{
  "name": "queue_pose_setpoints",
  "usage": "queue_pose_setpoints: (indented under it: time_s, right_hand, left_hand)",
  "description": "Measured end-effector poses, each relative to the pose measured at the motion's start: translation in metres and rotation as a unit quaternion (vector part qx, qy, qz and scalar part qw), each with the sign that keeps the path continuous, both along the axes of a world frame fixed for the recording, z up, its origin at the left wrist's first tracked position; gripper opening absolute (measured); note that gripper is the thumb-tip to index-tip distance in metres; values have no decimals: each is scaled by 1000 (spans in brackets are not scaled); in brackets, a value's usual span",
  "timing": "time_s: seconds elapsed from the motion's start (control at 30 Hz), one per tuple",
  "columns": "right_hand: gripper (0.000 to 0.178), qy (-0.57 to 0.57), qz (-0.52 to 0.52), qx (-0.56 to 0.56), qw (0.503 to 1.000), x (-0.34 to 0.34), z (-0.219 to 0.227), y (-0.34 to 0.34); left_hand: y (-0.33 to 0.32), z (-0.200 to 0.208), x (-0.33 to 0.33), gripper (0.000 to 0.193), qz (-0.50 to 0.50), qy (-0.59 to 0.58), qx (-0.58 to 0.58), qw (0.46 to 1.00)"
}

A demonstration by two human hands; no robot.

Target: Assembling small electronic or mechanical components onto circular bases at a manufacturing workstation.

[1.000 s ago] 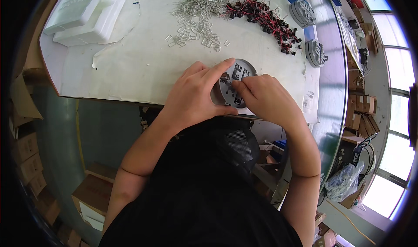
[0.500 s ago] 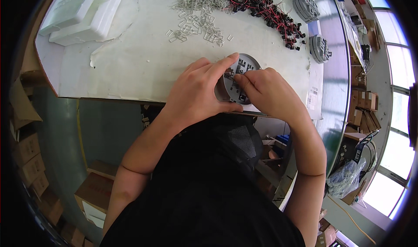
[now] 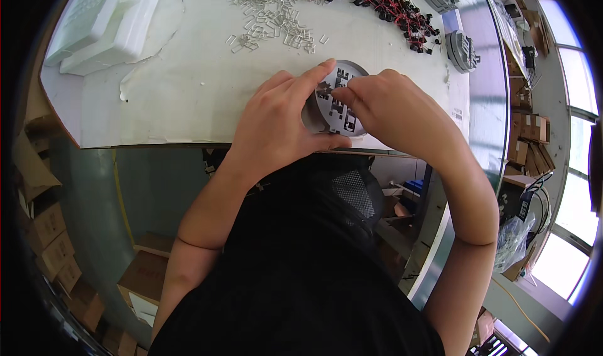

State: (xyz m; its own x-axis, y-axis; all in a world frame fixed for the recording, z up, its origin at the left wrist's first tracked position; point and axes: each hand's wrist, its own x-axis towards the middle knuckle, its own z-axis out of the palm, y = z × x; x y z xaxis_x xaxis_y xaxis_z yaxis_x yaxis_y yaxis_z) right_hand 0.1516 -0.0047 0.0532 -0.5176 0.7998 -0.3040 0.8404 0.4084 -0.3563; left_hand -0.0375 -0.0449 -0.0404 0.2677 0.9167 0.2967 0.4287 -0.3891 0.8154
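Observation:
A round grey plastic housing (image 3: 340, 110) with a patterned face of dark cutouts is tilted near the table's front edge. My left hand (image 3: 271, 120) grips it from the left, with fingertips over the far rim and the thumb along the near rim. My right hand (image 3: 399, 108) reaches over the housing's right side, thumb and forefinger closed together against its face. Whatever is pinched there is too small and too covered to make out. A small dark part shows on the housing just left of these fingertips.
Beyond my hands lie a heap of bent metal wire clips (image 3: 276, 17) and a pile of black parts with red wires (image 3: 399, 14). More grey round housings (image 3: 461, 51) stand at the right. White foam blocks (image 3: 103, 32) occupy the far left. The white table (image 3: 169, 114) ends just before my body.
The view has shifted, so the table items sit higher in the picture. My right wrist and elbow have swung outward to the right. Both hands stay on the housing.

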Motion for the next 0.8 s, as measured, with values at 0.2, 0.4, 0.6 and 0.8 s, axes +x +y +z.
queue_pose_setpoints:
  time_s: [0.2, 0.4, 0.6, 0.8]
  right_hand:
    - [29, -48, 13, -25, 998, -6, -7, 4]
    - [31, -68, -4, -10, 998, -6, -4, 1]
    - [33, -78, 0, 12, 997, -5, -6, -5]
    - [23, 43, -41, 1, 998, 17, -8, -10]
  left_hand:
    - [0, -2, 1, 102, 2, -1, 12, 1000]
    - [1, -4, -1, 100, -3, 2, 19, 1000]
    - [3, -4, -4, 102, -10, 7, 30, 999]
    - [3, 2, -20, 78, -50, -13, -21, 998]
